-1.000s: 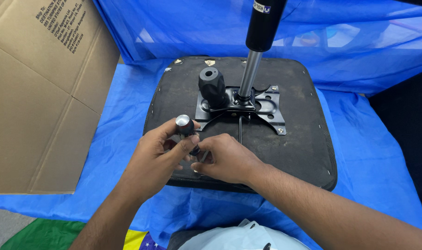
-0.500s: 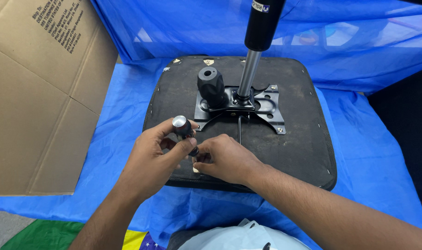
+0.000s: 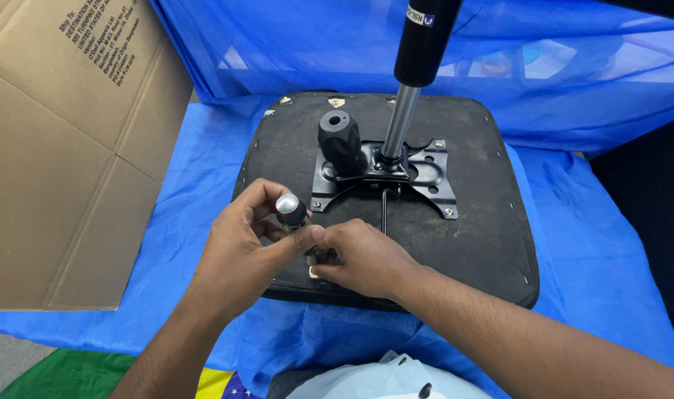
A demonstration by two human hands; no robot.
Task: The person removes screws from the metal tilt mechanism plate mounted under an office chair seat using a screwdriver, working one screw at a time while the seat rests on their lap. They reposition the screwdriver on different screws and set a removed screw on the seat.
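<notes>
Small fitting held over the upturned office-chair seat base (image 3: pixel 470 244).

Beside the black mounting plate (image 3: pixel 385 174) and gas-lift cylinder (image 3: pixel 414 81), the left hand (image 3: pixel 244 255) is clamped on a short silver-capped tool (image 3: pixel 291 210); the right hand (image 3: pixel 359 258) is pinched at its tip, best kept aligned and steady.

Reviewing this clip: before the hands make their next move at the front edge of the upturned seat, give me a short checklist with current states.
1. Left hand grips the short screwdriver: ok.
2. Right hand fingertips at the tool's tip: ok.
3. Screw seated on the tip: cannot tell, fingers hide it.
4. Seat base lies flat on the blue sheet: ok.
5. Mounting plate rests against the seat base: ok.
6. Gas cylinder upright, away from both hands: ok.
</notes>
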